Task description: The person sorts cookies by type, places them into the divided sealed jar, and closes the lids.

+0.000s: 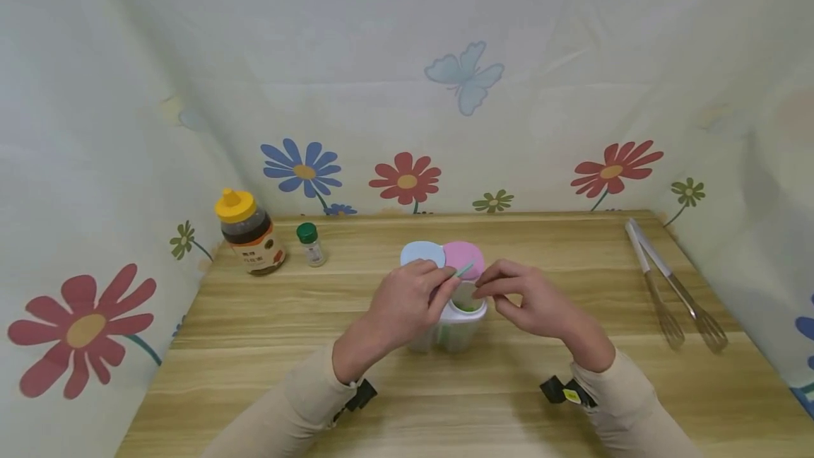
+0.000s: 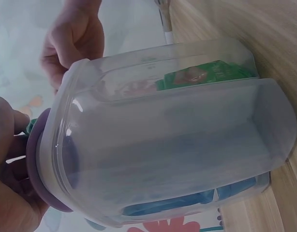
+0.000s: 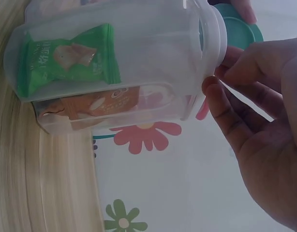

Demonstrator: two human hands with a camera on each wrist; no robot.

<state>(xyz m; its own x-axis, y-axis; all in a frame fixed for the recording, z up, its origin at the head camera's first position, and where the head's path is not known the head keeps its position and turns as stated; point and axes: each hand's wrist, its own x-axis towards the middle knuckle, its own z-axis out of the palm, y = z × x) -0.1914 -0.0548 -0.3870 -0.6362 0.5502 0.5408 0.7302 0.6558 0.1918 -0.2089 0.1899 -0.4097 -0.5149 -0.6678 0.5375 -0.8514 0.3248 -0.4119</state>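
Observation:
A clear plastic storage container (image 1: 459,334) with several compartments and coloured flip lids stands upright on the table. My left hand (image 1: 407,302) pinches the raised teal lid (image 3: 238,30) near its edge, above a purple lid (image 2: 35,162) that lies over another compartment. My right hand (image 1: 531,297) has thumb and finger bent at the white rim (image 3: 214,36) of the uncovered compartment, gripping it. Inside are a green snack packet (image 3: 73,60), a brown packet (image 3: 102,104) and a blue packet (image 2: 182,200). The blue lid (image 1: 422,253) and pink lid (image 1: 464,256) sit at the back.
At the table's back left stand a honey-like squeeze bottle (image 1: 251,235) with a yellow cap and a small green-capped shaker (image 1: 310,244). Metal tongs (image 1: 668,281) lie at the right. A flower-printed curtain (image 1: 356,104) hangs behind the wood-grain table (image 1: 254,373).

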